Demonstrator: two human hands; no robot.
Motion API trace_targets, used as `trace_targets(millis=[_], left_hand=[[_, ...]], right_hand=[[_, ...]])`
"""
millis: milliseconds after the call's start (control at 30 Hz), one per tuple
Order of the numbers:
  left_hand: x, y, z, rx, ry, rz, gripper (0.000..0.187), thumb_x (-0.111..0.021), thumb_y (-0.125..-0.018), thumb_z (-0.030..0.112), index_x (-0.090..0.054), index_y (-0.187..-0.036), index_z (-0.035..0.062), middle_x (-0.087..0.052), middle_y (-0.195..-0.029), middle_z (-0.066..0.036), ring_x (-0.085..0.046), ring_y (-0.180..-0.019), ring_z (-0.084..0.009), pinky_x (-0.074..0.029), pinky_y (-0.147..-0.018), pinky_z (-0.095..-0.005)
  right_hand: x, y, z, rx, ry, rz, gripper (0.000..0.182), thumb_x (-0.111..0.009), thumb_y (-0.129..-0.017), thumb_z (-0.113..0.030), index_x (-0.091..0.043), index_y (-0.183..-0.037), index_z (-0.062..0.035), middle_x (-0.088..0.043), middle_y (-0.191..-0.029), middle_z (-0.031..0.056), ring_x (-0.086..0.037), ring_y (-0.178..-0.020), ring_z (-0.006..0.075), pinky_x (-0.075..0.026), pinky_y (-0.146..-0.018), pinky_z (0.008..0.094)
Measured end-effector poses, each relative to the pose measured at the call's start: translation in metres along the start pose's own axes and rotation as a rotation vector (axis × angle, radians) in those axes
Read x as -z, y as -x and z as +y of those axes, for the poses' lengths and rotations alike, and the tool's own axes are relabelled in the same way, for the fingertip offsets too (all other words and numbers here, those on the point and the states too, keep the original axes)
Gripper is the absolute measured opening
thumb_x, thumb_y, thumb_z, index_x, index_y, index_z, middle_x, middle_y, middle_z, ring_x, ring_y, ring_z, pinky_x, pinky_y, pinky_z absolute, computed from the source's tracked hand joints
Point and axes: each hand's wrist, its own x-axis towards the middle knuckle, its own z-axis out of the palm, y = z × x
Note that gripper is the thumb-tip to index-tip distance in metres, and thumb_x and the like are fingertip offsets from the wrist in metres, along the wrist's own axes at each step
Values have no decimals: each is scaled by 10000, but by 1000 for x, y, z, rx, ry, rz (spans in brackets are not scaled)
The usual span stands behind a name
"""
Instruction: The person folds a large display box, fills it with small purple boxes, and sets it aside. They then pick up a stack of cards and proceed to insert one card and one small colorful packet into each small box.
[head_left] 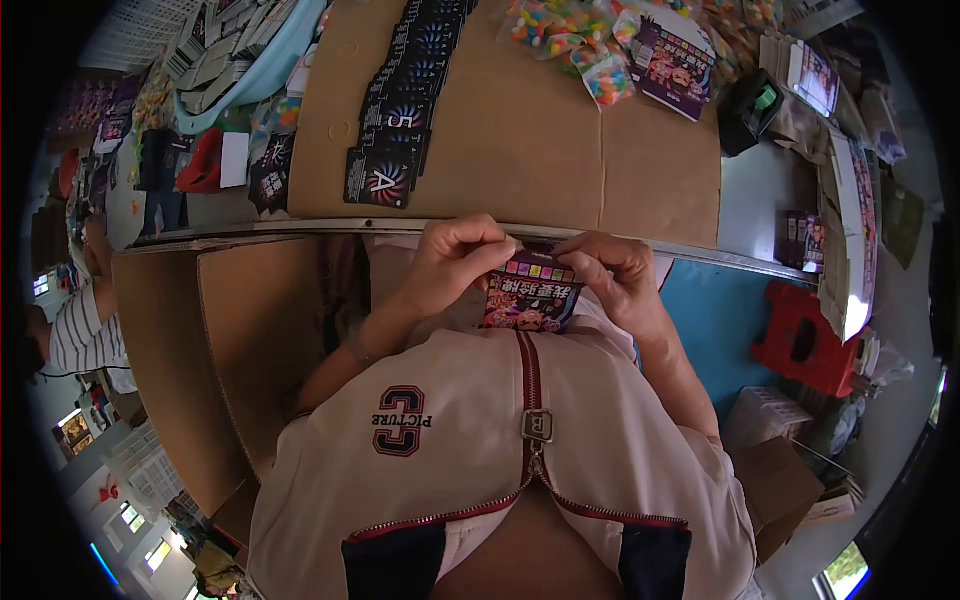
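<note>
Both hands, left hand (455, 255) and right hand (610, 272), pinch shut on the purple printed card packet (532, 295) between them. Advise fingertip grip at the top edge, packet kept level.

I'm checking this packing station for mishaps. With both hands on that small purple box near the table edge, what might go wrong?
The small purple box is pinched only at its top by the left hand and right hand, off the table edge; it may slip into the lap. The card stack ends near that edge and might get knocked off.
</note>
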Motion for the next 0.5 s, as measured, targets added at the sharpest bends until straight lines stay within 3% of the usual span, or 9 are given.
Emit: trace_targets(millis=[33,67,100,133,167,233,333,433,500], left_hand=[[1,4,-9,-140,80,-16,130,-657,-903,102,-697,-923,-20,-654,-737,-14,-572,-623,-34,-457,-532,-194],[1,6,-15,-140,80,-16,130,-657,-903,102,-697,-923,-20,-654,-737,-14,-572,-623,-34,-457,-532,-194],[1,7,-19,-225,-11,64,127,-653,-908,95,-695,-946,-18,-662,-764,-19,-580,-648,-38,-463,-561,-193],[2,5,-19,-318,-107,150,127,-649,-912,87,-694,-970,-17,-671,-792,-23,-588,-674,-42,-469,-589,-192],[4,2,-17,-334,-115,164,127,-649,-912,87,-694,-970,-17,-671,-792,-23,-588,-674,-42,-469,-589,-192],[10,-1,-8,38,124,445,148,-644,-920,114,-695,-975,-14,-683,-809,-21,-602,-681,-50,-475,-591,-197],[19,-13,-16,70,231,471,188,-623,-937,163,-690,-984,-7,-682,-792,-8,-615,-679,-57,-481,-575,-208],[24,-9,-18,74,442,469,224,-624,-937,178,-665,-1056,-7,-687,-828,-20,-633,-697,-79,-499,-613,-212],[19,2,-18,-441,-247,533,475,-609,-943,160,-463,-1365,-5,-643,-1123,-133,-646,-956,-165,-527,-802,-245]], right_hand=[[4,2,-2,-2,-1,0,102,-635,-830,51,-692,-913,35,-690,-887,105,-621,-749,102,-499,-652,248],[9,3,-5,-31,71,-51,201,-625,-807,80,-690,-988,23,-676,-1012,131,-636,-843,147,-517,-727,275],[11,3,-6,-55,145,-105,305,-616,-783,108,-689,-1063,10,-661,-1137,156,-651,-937,193,-534,-802,302],[10,1,-7,-42,150,-113,305,-616,-783,108,-689,-1063,10,-661,-1137,156,-651,-937,193,-534,-802,302],[8,-1,-5,118,374,-106,426,-632,-730,117,-671,-1128,-28,-631,-1203,165,-638,-1000,241,-530,-845,337],[1,-12,-3,308,588,-111,552,-648,-676,125,-653,-1194,-65,-601,-1269,173,-625,-1064,289,-527,-887,372],[-8,-32,-3,523,839,-219,671,-663,-613,116,-606,-1245,-101,-597,-1270,171,-608,-1081,368,-520,-896,412],[-9,-58,-8,512,664,-137,567,-656,-606,69,-615,-1156,-59,-650,-1150,154,-642,-952,375,-540,-804,397],[-9,-68,-13,249,637,-200,525,-637,-669,26,-573,-1184,-56,-656,-1115,189,-645,-991,377,-537,-847,386]])
